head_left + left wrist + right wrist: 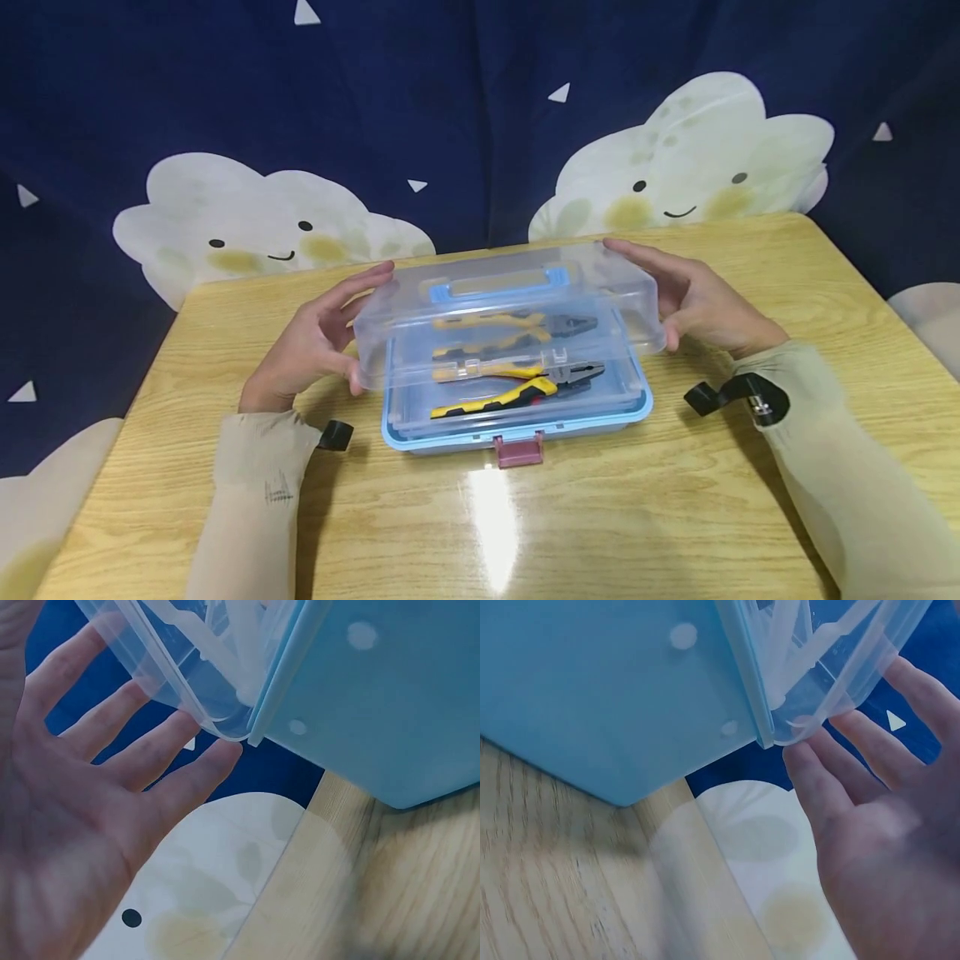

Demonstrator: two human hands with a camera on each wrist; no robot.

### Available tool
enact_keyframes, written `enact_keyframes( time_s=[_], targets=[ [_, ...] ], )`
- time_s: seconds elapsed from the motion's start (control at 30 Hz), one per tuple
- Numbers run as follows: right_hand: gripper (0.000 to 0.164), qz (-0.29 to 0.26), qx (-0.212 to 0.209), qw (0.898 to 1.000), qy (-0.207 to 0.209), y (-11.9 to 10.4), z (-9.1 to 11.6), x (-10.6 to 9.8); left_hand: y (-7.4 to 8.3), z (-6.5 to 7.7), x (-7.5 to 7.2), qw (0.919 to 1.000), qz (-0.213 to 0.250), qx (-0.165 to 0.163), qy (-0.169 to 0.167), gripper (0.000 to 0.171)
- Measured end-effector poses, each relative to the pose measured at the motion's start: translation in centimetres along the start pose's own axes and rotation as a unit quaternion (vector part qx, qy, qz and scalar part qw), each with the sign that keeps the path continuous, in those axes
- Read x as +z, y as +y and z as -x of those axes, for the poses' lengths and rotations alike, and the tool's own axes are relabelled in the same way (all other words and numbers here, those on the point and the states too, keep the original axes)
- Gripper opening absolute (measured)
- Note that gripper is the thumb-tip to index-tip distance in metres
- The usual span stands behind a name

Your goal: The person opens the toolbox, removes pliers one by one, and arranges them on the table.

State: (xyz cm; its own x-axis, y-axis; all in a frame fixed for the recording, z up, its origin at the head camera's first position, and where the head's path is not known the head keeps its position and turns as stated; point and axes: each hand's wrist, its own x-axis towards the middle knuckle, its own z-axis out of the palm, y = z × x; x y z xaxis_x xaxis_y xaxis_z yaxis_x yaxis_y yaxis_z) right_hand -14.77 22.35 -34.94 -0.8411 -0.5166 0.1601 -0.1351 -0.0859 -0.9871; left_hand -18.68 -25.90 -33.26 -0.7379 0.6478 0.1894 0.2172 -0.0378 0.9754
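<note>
A clear plastic lid (487, 333) with a blue handle (498, 287) stands tilted up over a light blue toolbox (450, 439). Inside lies a pair of pliers (495, 402) with yellow and black handles and grey jaws. A similar pliers shape (570, 323) shows through the lid; whether it is a second pair or a reflection I cannot tell. My left hand (303, 350) touches the lid's left end, and my right hand (712, 308) touches its right end. Both wrist views show fairly straight fingers (142, 754) with their tips against the lid.
A reddish latch (519, 450) hangs down at the toolbox's front. The toolbox rests on a wood-grain table (600, 525). A dark blue cloth (420, 100) with smiling clouds hangs behind the table. Each sleeve has a black wrist mount (738, 398).
</note>
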Motion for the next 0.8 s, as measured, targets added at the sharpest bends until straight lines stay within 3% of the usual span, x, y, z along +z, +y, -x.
enact_keyframes(
  time_s=[0.47, 0.8],
  targets=[
    [0.123, -0.008, 0.001, 1.0, 0.027, -0.16, 0.05, 0.76, 0.15, 0.08, 0.16, 0.9986, -0.035, -0.015, 0.038, 0.117],
    [0.122, 0.026, 0.01, 0.997, 0.07, -0.37, 0.02, 1.0, 0.1, -0.15, 0.56, 0.9972, -0.018, -0.009, 0.072, 0.125]
  ],
)
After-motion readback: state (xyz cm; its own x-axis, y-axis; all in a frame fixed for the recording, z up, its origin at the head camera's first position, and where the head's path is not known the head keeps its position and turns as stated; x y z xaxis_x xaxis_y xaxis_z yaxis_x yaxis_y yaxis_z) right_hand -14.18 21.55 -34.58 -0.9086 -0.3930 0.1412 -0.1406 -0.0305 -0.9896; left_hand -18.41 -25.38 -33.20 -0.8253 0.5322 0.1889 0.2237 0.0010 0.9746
